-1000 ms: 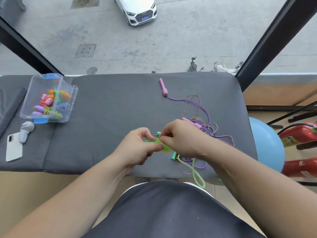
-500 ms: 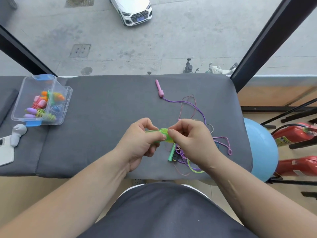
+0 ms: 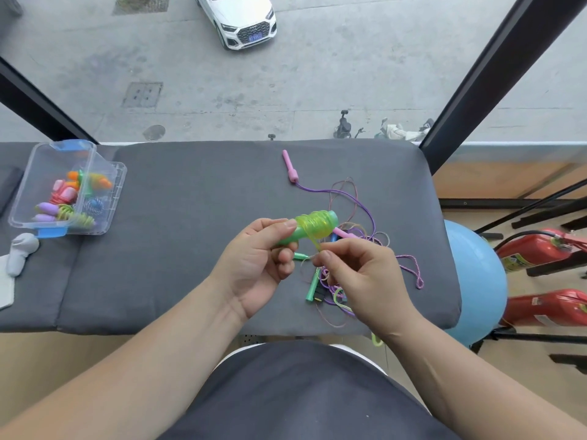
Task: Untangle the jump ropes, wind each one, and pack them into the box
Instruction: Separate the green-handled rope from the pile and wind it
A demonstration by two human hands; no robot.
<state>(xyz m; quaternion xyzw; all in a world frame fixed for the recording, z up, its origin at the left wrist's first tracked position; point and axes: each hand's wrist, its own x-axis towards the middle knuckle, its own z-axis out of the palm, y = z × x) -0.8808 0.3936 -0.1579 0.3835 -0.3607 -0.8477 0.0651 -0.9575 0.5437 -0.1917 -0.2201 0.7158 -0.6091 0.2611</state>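
My left hand [image 3: 254,265] grips a green jump rope handle [image 3: 290,238] with yellow-green rope [image 3: 316,225] coiled around its far end. My right hand [image 3: 355,274] pinches the loose strand of that rope just below the coil. Behind and under my right hand lies a tangle of purple and pink ropes [image 3: 365,230] on the grey cushion [image 3: 190,201]. A pink handle [image 3: 290,168] lies farther back, and another green handle [image 3: 313,285] rests near my right thumb. The clear plastic box [image 3: 63,188] at the left holds several wound ropes.
A white phone and a grey case [image 3: 19,254] lie beside the box at the left edge. A blue ball [image 3: 473,281] and red fire extinguishers [image 3: 540,252] stand to the right of the cushion. A window with black frames rises behind it.
Both hands have lifted the green handle off the cushion and tipped it so the coil shows. More yellow-green rope is wound on it, and less hangs over the front edge.
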